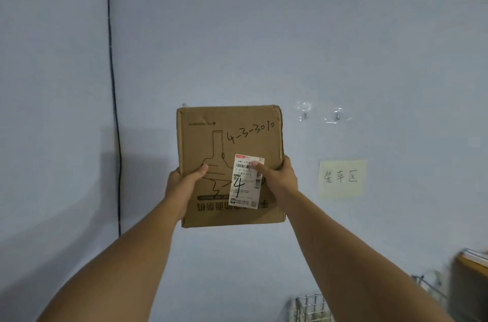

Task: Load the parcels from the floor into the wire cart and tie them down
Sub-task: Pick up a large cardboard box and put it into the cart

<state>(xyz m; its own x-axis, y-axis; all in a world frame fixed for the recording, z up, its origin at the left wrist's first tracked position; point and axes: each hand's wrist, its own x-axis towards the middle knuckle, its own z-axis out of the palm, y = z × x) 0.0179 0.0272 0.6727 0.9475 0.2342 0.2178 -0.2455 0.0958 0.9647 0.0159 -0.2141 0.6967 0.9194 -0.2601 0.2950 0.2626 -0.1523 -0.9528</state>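
Observation:
I hold a brown cardboard parcel [211,142] up in front of the wall, its printed face toward me. It bears handwritten numbers and a white shipping label [247,181] marked with a 4. My left hand [182,184] grips its lower left edge, thumb on the front. My right hand [280,179] grips the lower right edge, thumb pressing on the label. A corner of the wire cart [311,307] shows at the bottom right, below the parcel.
A pale blue wall fills the view. A dark cable [113,89] runs down it on the left. Two clear hooks [320,113] and a yellow paper sign [342,178] hang right of the parcel. A blurred brown box [472,284] sits at the right edge.

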